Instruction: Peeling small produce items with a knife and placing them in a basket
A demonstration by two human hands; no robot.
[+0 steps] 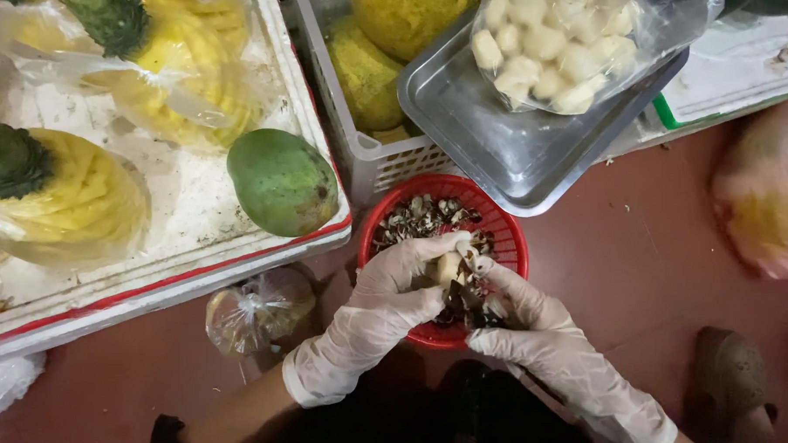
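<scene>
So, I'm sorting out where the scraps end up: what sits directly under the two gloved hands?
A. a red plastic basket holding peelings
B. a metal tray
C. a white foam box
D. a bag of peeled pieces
A: both the left hand and the right hand work a pale seed above the red plastic basket, which holds brown peelings.

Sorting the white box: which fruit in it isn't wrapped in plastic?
The green mango near the box's corner by the red basket. It lies bare, while the peeled yellow pineapples beside it are each bagged in clear plastic.
</scene>
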